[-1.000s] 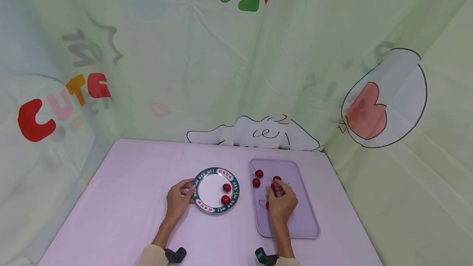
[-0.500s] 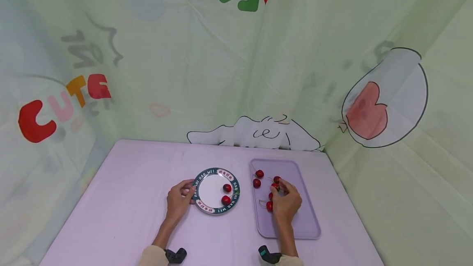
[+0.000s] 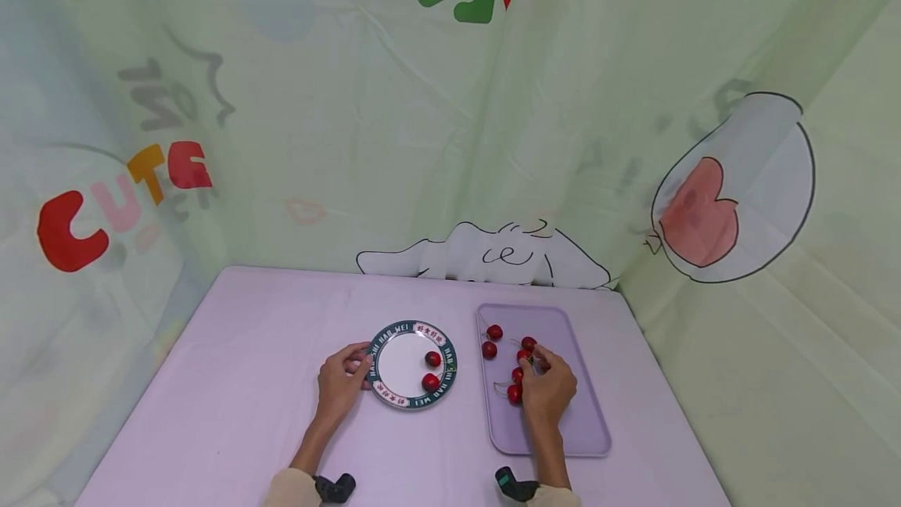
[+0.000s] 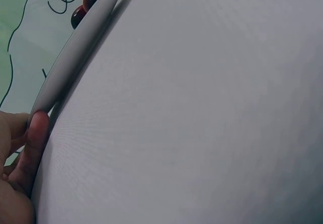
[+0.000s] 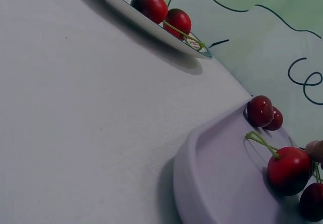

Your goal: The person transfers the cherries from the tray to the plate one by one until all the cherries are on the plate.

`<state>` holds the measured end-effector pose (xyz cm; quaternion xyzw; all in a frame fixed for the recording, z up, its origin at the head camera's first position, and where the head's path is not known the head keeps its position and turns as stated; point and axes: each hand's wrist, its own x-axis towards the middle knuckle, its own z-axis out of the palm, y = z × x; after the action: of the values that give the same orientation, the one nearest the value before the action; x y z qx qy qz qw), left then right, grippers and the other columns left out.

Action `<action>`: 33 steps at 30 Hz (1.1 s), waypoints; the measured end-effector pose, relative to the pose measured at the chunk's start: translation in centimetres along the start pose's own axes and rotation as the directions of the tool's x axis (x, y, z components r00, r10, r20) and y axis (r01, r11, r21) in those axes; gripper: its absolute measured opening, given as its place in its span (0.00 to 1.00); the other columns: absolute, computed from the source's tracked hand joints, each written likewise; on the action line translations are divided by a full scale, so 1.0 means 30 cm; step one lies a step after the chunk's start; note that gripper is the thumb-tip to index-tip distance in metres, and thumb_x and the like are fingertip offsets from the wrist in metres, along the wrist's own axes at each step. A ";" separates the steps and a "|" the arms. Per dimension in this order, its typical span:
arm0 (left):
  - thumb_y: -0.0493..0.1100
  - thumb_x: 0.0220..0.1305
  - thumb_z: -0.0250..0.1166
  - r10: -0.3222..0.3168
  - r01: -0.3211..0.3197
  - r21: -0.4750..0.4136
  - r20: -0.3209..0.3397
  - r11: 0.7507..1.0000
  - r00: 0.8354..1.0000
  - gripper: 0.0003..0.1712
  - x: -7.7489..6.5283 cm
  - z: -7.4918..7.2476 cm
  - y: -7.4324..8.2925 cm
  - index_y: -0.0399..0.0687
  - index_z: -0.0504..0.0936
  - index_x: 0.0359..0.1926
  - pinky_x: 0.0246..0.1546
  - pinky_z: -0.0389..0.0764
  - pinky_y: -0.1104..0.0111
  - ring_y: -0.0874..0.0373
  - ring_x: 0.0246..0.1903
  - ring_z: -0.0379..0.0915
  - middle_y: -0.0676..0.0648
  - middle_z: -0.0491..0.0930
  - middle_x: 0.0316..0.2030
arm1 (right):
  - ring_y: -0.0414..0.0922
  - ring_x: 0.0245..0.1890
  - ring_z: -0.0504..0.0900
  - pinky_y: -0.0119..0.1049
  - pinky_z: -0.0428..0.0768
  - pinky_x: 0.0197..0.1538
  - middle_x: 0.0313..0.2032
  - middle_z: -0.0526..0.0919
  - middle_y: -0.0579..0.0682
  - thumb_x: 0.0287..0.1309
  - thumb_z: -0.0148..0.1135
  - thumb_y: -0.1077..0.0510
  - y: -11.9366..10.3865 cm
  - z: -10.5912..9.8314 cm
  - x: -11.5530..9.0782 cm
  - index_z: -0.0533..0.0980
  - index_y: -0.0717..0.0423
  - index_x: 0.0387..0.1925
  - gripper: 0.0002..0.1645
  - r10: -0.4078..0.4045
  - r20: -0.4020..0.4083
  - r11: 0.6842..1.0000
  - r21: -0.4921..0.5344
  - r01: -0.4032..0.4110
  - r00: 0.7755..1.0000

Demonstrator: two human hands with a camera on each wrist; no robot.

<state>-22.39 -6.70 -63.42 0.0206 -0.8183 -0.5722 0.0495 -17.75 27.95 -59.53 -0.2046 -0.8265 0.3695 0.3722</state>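
My left hand (image 3: pixel 339 383) holds the rim of a round plate (image 3: pixel 376 390) with a green lettered border, thumb on top and fingertips at its edge. Two red cherries, one behind (image 3: pixel 432 359) and one in front (image 3: pixel 431 382), lie on the plate's right half. Over the lilac tray (image 3: pixel 580 429), my right hand (image 3: pixel 551 388) has its thumb and index finger pinched at a cherry (image 3: pixel 524 355). Only a fingertip (image 5: pixel 315 151) of that hand enters the right wrist view, beside a cherry (image 5: pixel 288 171) with a green stem. The left wrist view shows my fingers (image 4: pixel 38 128) against the plate's underside.
Several more cherries lie on the tray, among them a pair at its left edge (image 3: pixel 489 350) and one nearer me (image 3: pixel 515 393). A pale pink table (image 3: pixel 232 413) bears plate and tray. Printed curtains (image 3: pixel 422 139) hang behind and at both sides.
My right hand has shifted slightly right over the tray, and the cherries below its thumb show more fully. The left hand and the plate stay where they were.
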 end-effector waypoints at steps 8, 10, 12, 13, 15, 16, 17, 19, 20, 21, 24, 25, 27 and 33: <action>0.38 0.76 0.69 0.006 -0.006 0.001 -0.001 1.000 1.000 0.19 0.001 0.002 -0.001 0.46 0.86 0.65 0.25 0.82 0.76 0.62 0.22 0.81 0.41 0.88 0.45 | 0.62 0.39 0.89 0.56 0.85 0.48 0.40 0.93 0.66 0.55 0.79 0.73 0.010 0.008 0.004 0.89 0.69 0.49 0.17 0.035 0.024 0.999 -0.020 -0.035 0.999; 0.37 0.76 0.69 0.006 -0.006 0.000 0.000 1.000 1.000 0.19 0.000 0.002 -0.003 0.45 0.86 0.65 0.25 0.83 0.76 0.62 0.22 0.81 0.41 0.88 0.45 | 0.62 0.39 0.89 0.58 0.86 0.49 0.40 0.93 0.67 0.56 0.78 0.73 0.010 0.010 0.005 0.89 0.69 0.49 0.17 0.043 0.028 0.999 -0.023 -0.042 0.999; 0.37 0.76 0.69 0.005 -0.005 -0.003 0.001 1.000 1.000 0.19 0.000 0.003 -0.005 0.45 0.86 0.65 0.25 0.84 0.75 0.62 0.23 0.81 0.41 0.88 0.46 | 0.62 0.39 0.90 0.59 0.87 0.49 0.40 0.93 0.67 0.56 0.79 0.73 0.013 0.012 0.008 0.89 0.69 0.48 0.17 0.048 0.029 0.999 -0.027 -0.047 0.998; 0.37 0.76 0.69 0.005 -0.005 -0.004 0.001 1.000 1.000 0.19 0.001 0.004 -0.007 0.45 0.86 0.65 0.25 0.84 0.75 0.62 0.23 0.81 0.41 0.88 0.46 | 0.62 0.39 0.91 0.60 0.87 0.49 0.40 0.93 0.67 0.56 0.79 0.73 0.012 0.013 0.010 0.89 0.69 0.48 0.17 0.051 0.030 0.998 -0.030 -0.050 0.998; 0.37 0.76 0.69 0.006 -0.006 -0.004 0.000 1.000 1.000 0.19 0.002 0.005 -0.010 0.45 0.86 0.65 0.25 0.84 0.74 0.63 0.23 0.81 0.41 0.88 0.46 | 0.62 0.39 0.91 0.60 0.87 0.50 0.40 0.93 0.66 0.56 0.79 0.72 0.013 0.015 0.014 0.90 0.68 0.48 0.17 0.059 0.035 0.998 -0.037 -0.058 0.998; 0.37 0.76 0.69 0.008 -0.008 -0.004 -0.001 1.000 1.000 0.19 0.003 0.005 -0.011 0.45 0.86 0.65 0.25 0.84 0.74 0.63 0.23 0.81 0.41 0.88 0.46 | 0.62 0.38 0.91 0.60 0.87 0.49 0.40 0.93 0.66 0.56 0.79 0.72 0.015 0.016 0.016 0.90 0.68 0.48 0.17 0.062 0.037 0.997 -0.039 -0.061 0.997; 0.37 0.76 0.69 0.009 -0.009 -0.004 -0.003 1.000 1.000 0.19 0.004 0.005 -0.012 0.46 0.86 0.65 0.25 0.84 0.74 0.63 0.23 0.81 0.41 0.88 0.46 | 0.62 0.38 0.91 0.60 0.86 0.50 0.39 0.93 0.66 0.56 0.80 0.71 0.017 0.017 0.018 0.90 0.68 0.48 0.17 0.064 0.039 0.997 -0.043 -0.062 0.997; 0.37 0.76 0.69 0.012 -0.012 -0.006 -0.006 1.000 1.000 0.19 0.004 0.007 -0.013 0.46 0.87 0.65 0.24 0.84 0.74 0.64 0.23 0.81 0.41 0.88 0.46 | 0.62 0.38 0.91 0.60 0.85 0.50 0.39 0.93 0.66 0.56 0.80 0.70 0.018 0.020 0.020 0.90 0.68 0.48 0.17 0.069 0.045 0.997 -0.047 -0.067 0.997; 0.37 0.76 0.69 0.013 -0.013 -0.006 -0.009 1.000 1.000 0.19 0.004 0.007 -0.013 0.46 0.87 0.65 0.24 0.84 0.74 0.64 0.23 0.81 0.41 0.88 0.46 | 0.62 0.38 0.92 0.60 0.85 0.51 0.39 0.93 0.66 0.56 0.80 0.70 0.019 0.021 0.021 0.90 0.67 0.48 0.17 0.070 0.046 0.996 -0.051 -0.068 0.996; 0.37 0.76 0.69 0.014 -0.015 -0.006 -0.012 1.000 1.000 0.19 0.004 0.007 -0.012 0.46 0.87 0.64 0.24 0.84 0.74 0.64 0.23 0.81 0.41 0.88 0.45 | 0.62 0.38 0.92 0.61 0.84 0.52 0.39 0.93 0.66 0.56 0.80 0.70 0.020 0.021 0.022 0.90 0.67 0.48 0.17 0.072 0.046 0.996 -0.056 -0.069 0.996; 0.38 0.76 0.69 0.019 -0.019 -0.004 -0.018 1.000 1.000 0.19 0.004 0.007 -0.008 0.47 0.87 0.64 0.24 0.84 0.75 0.64 0.22 0.81 0.42 0.88 0.44 | 0.61 0.37 0.92 0.61 0.83 0.53 0.38 0.93 0.65 0.56 0.81 0.69 0.016 0.020 0.025 0.90 0.67 0.48 0.16 0.074 0.046 0.995 -0.069 -0.070 0.996; 0.37 0.76 0.69 0.020 -0.020 -0.002 -0.019 1.000 1.000 0.19 0.004 0.007 -0.008 0.47 0.87 0.64 0.24 0.84 0.75 0.64 0.22 0.81 0.42 0.89 0.44 | 0.61 0.37 0.92 0.62 0.83 0.53 0.38 0.93 0.65 0.56 0.81 0.69 0.015 0.019 0.025 0.90 0.67 0.47 0.15 0.076 0.045 0.994 -0.076 -0.073 0.996; 0.38 0.76 0.69 0.017 -0.017 0.001 -0.019 1.000 1.000 0.19 0.004 0.006 -0.006 0.47 0.87 0.64 0.24 0.83 0.75 0.64 0.22 0.81 0.42 0.89 0.44 | 0.61 0.36 0.93 0.62 0.83 0.52 0.38 0.93 0.64 0.56 0.81 0.69 0.010 0.016 0.026 0.91 0.66 0.46 0.15 0.077 0.044 0.993 -0.088 -0.073 0.996; 0.38 0.76 0.69 0.002 -0.002 0.004 -0.004 1.000 1.000 0.19 0.005 0.005 -0.008 0.47 0.87 0.65 0.25 0.82 0.76 0.63 0.21 0.82 0.41 0.89 0.46 | 0.61 0.36 0.93 0.61 0.83 0.51 0.37 0.94 0.63 0.56 0.80 0.69 0.000 0.007 0.023 0.91 0.66 0.45 0.13 0.075 0.041 0.993 -0.093 -0.071 0.996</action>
<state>-22.54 -6.66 -63.68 0.0212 -0.8193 -0.5706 0.0517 -18.35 28.28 -59.31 -0.2432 -0.8425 0.3492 0.3304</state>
